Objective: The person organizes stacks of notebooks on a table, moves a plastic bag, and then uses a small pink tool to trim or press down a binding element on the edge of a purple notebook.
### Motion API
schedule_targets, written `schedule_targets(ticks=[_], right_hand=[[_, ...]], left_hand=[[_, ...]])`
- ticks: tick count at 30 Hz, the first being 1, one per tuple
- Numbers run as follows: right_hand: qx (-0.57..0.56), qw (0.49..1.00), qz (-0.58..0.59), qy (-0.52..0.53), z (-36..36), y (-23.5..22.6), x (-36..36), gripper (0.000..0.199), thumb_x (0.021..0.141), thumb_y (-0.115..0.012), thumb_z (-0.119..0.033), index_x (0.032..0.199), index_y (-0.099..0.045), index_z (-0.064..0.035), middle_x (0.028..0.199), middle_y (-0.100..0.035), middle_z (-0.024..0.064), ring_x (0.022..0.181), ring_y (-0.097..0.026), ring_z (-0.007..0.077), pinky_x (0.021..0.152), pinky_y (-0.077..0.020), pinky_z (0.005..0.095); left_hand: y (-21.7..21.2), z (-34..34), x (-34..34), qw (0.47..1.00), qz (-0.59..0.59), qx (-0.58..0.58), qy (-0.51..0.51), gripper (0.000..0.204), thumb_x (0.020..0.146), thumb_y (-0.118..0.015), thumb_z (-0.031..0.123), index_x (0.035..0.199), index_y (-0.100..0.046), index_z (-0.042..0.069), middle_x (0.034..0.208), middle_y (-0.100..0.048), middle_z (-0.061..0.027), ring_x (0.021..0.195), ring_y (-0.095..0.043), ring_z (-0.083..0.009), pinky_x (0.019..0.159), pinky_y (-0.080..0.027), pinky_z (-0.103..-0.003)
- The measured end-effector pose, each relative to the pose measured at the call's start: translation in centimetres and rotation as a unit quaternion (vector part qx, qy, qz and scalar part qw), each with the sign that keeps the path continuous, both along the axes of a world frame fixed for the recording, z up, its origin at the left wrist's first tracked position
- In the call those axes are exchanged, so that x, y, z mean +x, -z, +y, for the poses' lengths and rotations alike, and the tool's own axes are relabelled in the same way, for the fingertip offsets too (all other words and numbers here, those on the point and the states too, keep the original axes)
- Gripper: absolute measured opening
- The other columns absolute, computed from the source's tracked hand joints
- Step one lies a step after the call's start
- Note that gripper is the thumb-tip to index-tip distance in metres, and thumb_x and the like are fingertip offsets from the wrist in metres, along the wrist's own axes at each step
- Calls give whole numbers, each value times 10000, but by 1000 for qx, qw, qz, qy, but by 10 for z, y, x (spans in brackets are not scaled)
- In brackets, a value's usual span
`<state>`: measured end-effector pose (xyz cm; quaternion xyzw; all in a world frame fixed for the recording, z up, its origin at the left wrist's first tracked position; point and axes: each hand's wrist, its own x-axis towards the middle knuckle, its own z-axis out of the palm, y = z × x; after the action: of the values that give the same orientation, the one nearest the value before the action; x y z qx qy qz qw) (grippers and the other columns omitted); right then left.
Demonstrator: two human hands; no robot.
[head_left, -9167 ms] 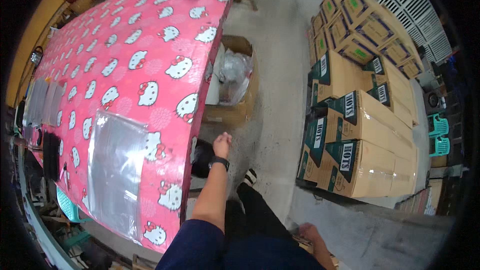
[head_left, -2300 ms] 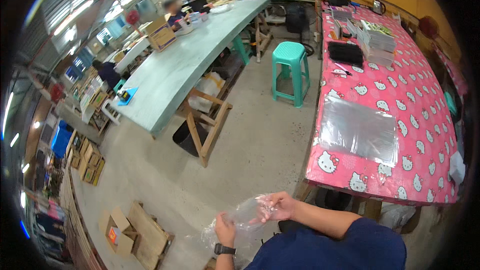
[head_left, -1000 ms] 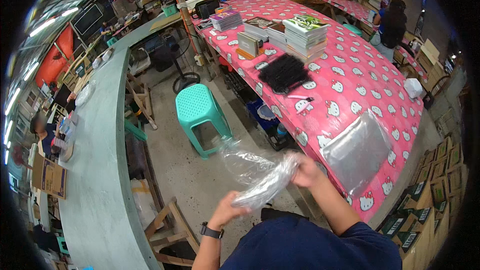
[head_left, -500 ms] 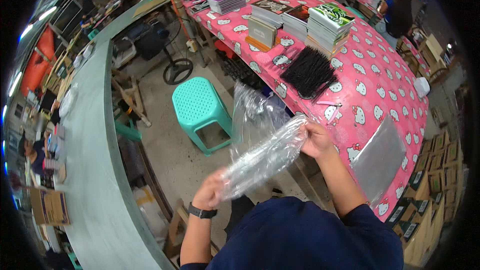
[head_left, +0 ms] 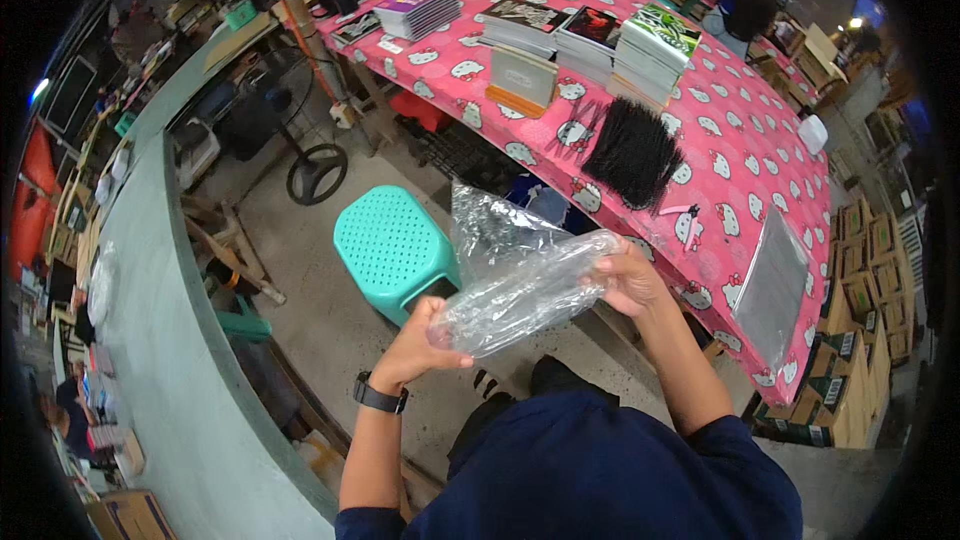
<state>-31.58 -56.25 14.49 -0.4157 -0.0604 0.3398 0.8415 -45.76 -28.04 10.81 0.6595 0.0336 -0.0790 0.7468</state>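
Both my hands hold a crumpled clear plastic bag [head_left: 520, 290] in front of my body, over the floor between the stool and the pink table. My left hand [head_left: 415, 348], with a dark watch on the wrist, grips its left end. At the other end, my right hand [head_left: 630, 278] has its fingers closed on the film. A loose flap of the bag rises toward the table's edge. On the table beyond my right hand lie a bundle of thin black strands [head_left: 632, 155], pink-handled pliers [head_left: 690, 223] and a flat silvery plastic sheet [head_left: 772, 290].
A turquoise plastic stool [head_left: 392, 245] stands left of the bag. Stacks of books [head_left: 650, 55] and a small upright board on an orange base [head_left: 520, 82] occupy the pink table [head_left: 740, 155]. A long grey counter [head_left: 180, 370] runs along the left; cardboard boxes [head_left: 870, 280] are piled at right.
The bag and my left hand have risen slightly, and the left thumb now sticks out from the bag. My view has shifted, so the table and stool sit differently in the picture.
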Motion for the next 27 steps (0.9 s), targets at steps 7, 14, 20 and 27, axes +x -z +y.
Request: schedule_targets(ticks=[7, 14, 20, 27], right_hand=[[-200, 977, -45, -53, 34, -7, 28, 253, 837, -586, -118, 1070, -501, -66, 710, -488, -46, 467, -346, 12, 404, -251, 174], [-297, 920, -255, 17, -22, -8, 112, 371, 778, -679, -127, 1077, -477, -42, 886, -553, 18, 777, -524, 108, 707, -423, 225], [-281, 725, -563, 280, -1, -77, 100, 247, 746, -639, -44, 978, -553, -43, 843, -583, 106, 794, -563, 220, 739, -449, 320], [-559, 644, -522, -4, 9, -22, 150, 249, 793, -553, -154, 1010, -568, -32, 913, -621, 176, 868, -595, 360, 770, -464, 428]], left_hand=[[-33, -18, 103, 802, -297, 471, -214, 553, 578, -753, 58, 1030, -435, 49, 1095, -505, -114, 874, -555, -260, 714, -482, -338], [-84, -26, 194, 786, -401, 465, 72, 269, 694, -533, -59, 917, -483, 84, 1187, -466, -96, 802, -601, -319, 647, -505, -398], [-121, -67, 243, 758, -395, 511, 94, 362, 649, -491, -88, 972, -465, 74, 1122, -499, -166, 820, -577, -377, 669, -477, -443], [-157, -75, 308, 824, -296, 482, 29, 349, 620, -555, -74, 948, -471, 7, 907, -583, -165, 878, -576, -349, 772, -448, -363]])
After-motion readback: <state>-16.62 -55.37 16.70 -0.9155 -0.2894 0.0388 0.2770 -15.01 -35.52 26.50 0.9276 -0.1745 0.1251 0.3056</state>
